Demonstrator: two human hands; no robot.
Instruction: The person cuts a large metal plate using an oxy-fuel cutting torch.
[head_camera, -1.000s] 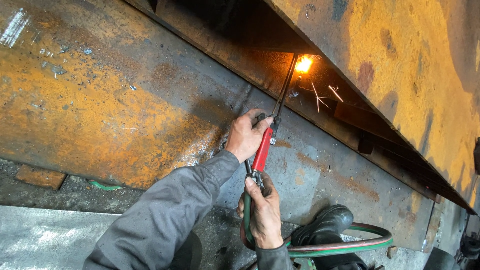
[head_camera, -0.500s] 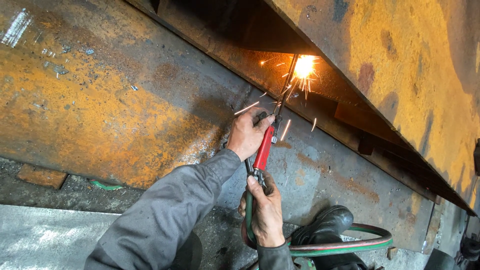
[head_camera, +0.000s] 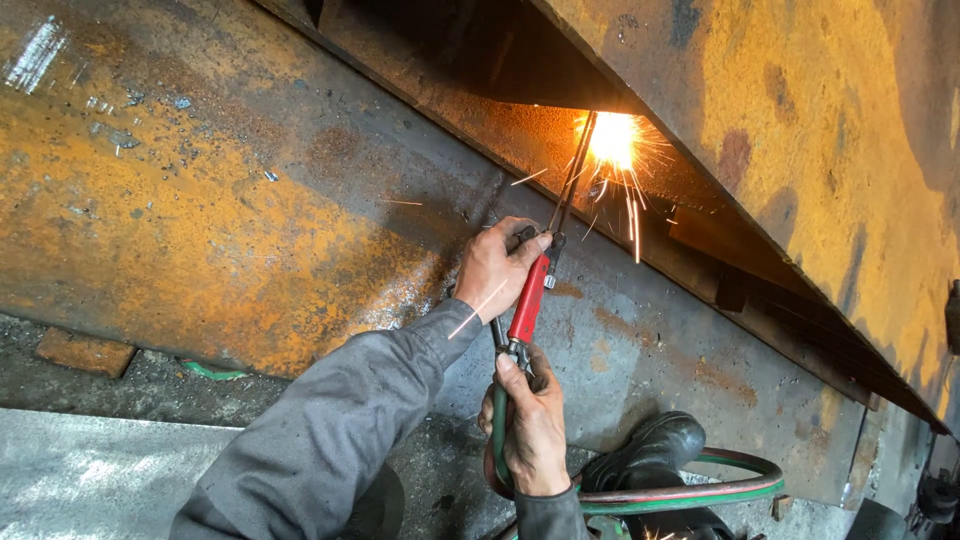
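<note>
I hold a cutting torch with a red handle in both hands. My left hand, in a grey sleeve, grips the upper end of the handle where the thin dark tubes run up. At the lower end, by the valves, my right hand closes around the torch. A bright orange flame burns at the tip, under the overhanging flange of a large rusty steel beam, and sparks spray down and to the left.
A red and a green hose curve from the torch's lower end along the ground to the right. A black boot rests against the beam's foot. Grey concrete lies at lower left, with a rusty scrap piece nearby.
The flame has grown brighter and throws more sparks. Both hands and the torch have hardly moved.
</note>
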